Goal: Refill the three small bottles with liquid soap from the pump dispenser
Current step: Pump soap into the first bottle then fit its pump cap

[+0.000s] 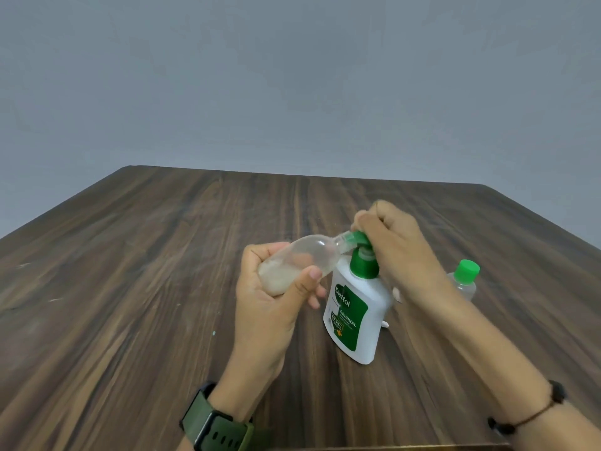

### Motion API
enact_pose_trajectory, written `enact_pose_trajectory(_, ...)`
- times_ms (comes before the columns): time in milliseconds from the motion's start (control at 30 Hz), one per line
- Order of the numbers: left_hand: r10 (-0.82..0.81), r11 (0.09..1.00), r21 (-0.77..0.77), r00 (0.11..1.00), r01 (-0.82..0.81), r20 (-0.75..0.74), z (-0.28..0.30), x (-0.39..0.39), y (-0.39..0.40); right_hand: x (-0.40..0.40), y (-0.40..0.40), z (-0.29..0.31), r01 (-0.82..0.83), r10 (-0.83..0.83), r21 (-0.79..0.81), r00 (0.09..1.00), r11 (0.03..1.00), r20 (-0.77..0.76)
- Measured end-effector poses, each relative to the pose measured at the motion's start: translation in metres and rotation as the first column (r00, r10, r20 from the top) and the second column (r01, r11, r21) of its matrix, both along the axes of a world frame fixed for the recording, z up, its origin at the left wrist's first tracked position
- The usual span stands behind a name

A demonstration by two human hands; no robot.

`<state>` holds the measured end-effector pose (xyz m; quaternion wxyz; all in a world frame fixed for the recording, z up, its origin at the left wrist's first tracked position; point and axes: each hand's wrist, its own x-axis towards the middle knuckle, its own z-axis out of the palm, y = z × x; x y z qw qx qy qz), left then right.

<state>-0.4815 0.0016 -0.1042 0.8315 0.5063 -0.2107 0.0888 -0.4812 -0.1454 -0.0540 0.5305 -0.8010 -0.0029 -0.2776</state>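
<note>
Gripping a tilted clear small bottle, the left hand holds its mouth at the nozzle while the right hand, fingers curled, presses the pump dispenser head.

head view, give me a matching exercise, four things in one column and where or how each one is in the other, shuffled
Things
1. small clear bottle
2. Dettol pump dispenser
3. green-capped bottle
4. right hand

States
A. pressing on the green pump head
B. standing capped on the table behind the right forearm
C. tilted in the left hand, neck at the spout
D. standing on the wooden table

Pairs: 1-C, 2-D, 3-B, 4-A
</note>
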Motion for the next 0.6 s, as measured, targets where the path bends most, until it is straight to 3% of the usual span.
enact_pose_trajectory(600,0.026,0.997,0.071,1.000,-0.025,-0.008,0.0063,0.0014,0.0037,0.0012,0.0013,0.0023,0.044,-0.047,-0.091,0.999,0.995,-0.022)
